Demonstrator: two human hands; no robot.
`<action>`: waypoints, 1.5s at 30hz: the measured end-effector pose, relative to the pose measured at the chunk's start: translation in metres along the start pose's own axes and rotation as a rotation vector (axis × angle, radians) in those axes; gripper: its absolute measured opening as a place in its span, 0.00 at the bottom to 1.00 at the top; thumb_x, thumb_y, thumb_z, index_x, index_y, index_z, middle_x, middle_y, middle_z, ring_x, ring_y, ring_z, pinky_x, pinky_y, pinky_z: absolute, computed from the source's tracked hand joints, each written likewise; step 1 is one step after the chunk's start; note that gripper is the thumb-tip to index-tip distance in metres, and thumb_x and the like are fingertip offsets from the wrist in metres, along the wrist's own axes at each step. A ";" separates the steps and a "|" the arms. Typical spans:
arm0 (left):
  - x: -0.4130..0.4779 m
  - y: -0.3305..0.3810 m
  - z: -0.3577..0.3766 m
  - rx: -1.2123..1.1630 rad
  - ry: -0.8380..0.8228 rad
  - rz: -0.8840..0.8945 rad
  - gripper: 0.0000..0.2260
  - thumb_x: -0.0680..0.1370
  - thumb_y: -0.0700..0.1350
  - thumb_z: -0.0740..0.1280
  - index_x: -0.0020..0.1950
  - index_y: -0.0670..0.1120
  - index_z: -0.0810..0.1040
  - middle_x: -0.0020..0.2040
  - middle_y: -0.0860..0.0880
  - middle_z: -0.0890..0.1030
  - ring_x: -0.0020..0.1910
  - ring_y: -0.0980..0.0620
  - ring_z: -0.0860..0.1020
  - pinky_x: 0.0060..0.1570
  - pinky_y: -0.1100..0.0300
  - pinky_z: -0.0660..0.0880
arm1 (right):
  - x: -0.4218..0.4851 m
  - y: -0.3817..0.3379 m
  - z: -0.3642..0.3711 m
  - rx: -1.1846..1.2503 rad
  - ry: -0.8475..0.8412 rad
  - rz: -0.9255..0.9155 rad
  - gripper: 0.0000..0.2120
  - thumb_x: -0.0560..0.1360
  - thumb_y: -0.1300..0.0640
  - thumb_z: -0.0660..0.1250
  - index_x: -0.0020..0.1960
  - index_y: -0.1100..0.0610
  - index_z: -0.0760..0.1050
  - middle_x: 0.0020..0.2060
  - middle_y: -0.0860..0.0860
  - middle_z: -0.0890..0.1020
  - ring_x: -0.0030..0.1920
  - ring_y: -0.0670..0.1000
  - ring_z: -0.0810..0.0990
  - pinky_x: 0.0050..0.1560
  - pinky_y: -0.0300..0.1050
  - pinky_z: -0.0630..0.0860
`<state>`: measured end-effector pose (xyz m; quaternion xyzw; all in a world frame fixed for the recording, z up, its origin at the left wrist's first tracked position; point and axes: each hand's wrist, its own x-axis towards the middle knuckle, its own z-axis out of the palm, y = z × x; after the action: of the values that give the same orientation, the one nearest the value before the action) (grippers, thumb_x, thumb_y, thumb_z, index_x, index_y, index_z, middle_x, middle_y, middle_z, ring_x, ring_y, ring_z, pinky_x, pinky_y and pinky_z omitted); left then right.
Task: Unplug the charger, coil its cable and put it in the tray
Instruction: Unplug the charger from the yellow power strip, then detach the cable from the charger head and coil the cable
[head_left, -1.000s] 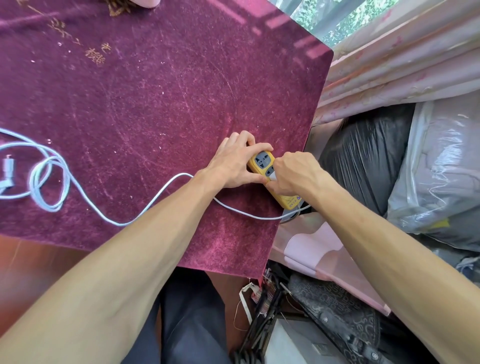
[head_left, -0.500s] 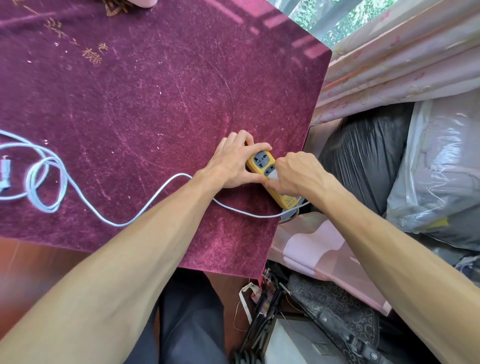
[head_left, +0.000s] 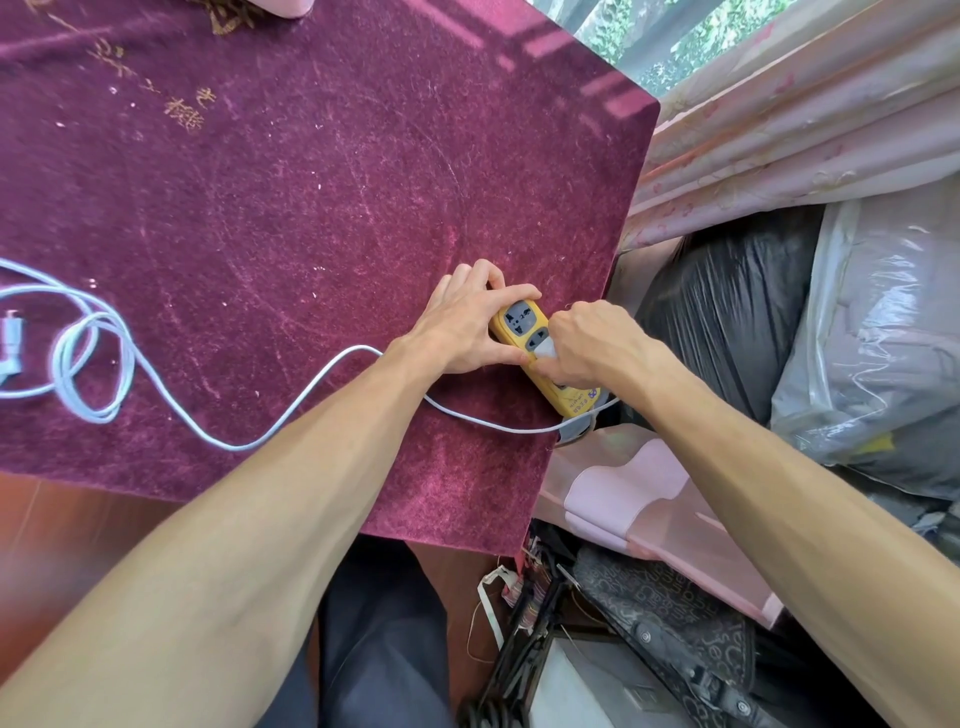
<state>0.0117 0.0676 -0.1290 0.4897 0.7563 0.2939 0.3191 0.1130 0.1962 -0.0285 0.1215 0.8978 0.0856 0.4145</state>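
A yellow power strip (head_left: 524, 327) lies at the right edge of the maroon tablecloth (head_left: 291, 197). My left hand (head_left: 462, 325) presses on the strip's left side and far end, holding it down. My right hand (head_left: 592, 345) is closed around the white charger (head_left: 544, 351), which sits in a socket of the strip and is mostly hidden by my fingers. The charger's white cable (head_left: 218, 441) runs left under my left forearm to a loose loop (head_left: 83, 374) near the table's left edge. No tray is clearly visible.
A small pink object (head_left: 283, 6) pokes in at the top edge. Right of the table hang pink curtains (head_left: 805, 119), with a black bag (head_left: 727, 312) and clear plastic bags (head_left: 883, 332) below. Dark clutter (head_left: 649, 623) sits by my legs under the table's corner.
Both hands stay on the power strip and charger with almost no movement. The view has drifted slightly, so the cable loop sits a little further left.
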 end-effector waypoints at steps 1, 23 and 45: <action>0.000 0.000 0.000 0.002 0.002 0.001 0.33 0.67 0.69 0.71 0.71 0.64 0.70 0.57 0.52 0.67 0.53 0.53 0.63 0.61 0.55 0.63 | -0.001 0.001 -0.001 0.010 -0.001 -0.001 0.26 0.80 0.37 0.63 0.55 0.61 0.80 0.52 0.59 0.85 0.52 0.62 0.84 0.42 0.50 0.70; -0.166 0.114 -0.141 -0.919 -0.001 -0.803 0.11 0.80 0.54 0.66 0.54 0.48 0.83 0.47 0.47 0.87 0.37 0.57 0.85 0.35 0.65 0.78 | -0.206 -0.063 -0.064 1.409 0.332 0.290 0.11 0.73 0.36 0.69 0.51 0.22 0.70 0.51 0.22 0.79 0.51 0.25 0.77 0.45 0.27 0.74; -0.268 0.243 -0.243 -0.957 0.003 -0.448 0.14 0.77 0.49 0.72 0.54 0.38 0.84 0.47 0.39 0.85 0.44 0.49 0.83 0.43 0.58 0.78 | -0.325 -0.087 -0.140 1.372 0.252 -0.094 0.13 0.80 0.34 0.60 0.50 0.42 0.74 0.35 0.48 0.83 0.34 0.41 0.76 0.43 0.47 0.75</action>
<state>0.0437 -0.1293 0.2590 0.1151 0.6242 0.5317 0.5607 0.1965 0.0115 0.2747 0.3060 0.7947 -0.5051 0.1401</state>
